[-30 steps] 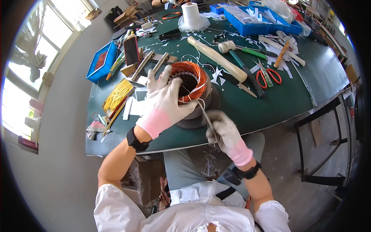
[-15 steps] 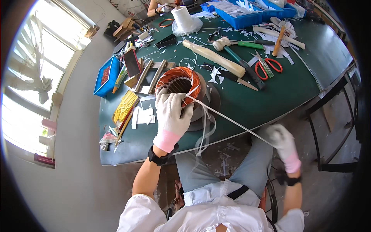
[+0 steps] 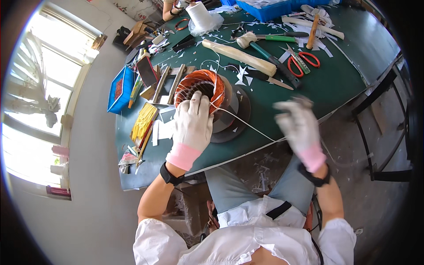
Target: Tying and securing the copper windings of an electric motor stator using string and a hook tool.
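Observation:
A motor stator with orange copper windings stands on a dark round base near the table's front edge. My left hand, in a white glove with a pink cuff, grips the winding's near rim, its fingers reaching over into the bore. White lacing cord is looped around the winding and runs to the right, down toward the table edge. Just beyond the cord's visible stretch, my right hand, gloved alike, is raised at the table edge. Motion smears its fingers, so its hold on the cord is unclear.
Behind the stator lie a wooden stick, a mallet, a knife and red-handled scissors. Yellow strips and a blue bin are at left. A cord spool stands farther back, near another person's arm.
My right hand has risen and come left toward the table edge, from low over the floor. My left fingers have moved farther over the rim. Loose cord tails no longer hang beside the stator.

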`<action>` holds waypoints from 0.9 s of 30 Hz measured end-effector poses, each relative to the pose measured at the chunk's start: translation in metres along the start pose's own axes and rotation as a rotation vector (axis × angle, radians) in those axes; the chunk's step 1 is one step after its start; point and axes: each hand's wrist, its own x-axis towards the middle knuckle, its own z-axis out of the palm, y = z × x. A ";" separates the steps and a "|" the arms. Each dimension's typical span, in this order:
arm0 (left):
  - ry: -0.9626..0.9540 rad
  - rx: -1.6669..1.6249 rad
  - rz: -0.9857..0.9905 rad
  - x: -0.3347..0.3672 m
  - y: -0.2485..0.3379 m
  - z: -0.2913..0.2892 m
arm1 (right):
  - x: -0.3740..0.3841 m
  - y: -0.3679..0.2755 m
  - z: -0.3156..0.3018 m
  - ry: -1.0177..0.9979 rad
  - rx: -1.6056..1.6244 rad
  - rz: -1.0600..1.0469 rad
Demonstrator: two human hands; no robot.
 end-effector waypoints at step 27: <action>0.272 -0.266 0.037 0.004 -0.012 0.027 | 0.142 -0.028 0.044 -0.782 1.230 0.286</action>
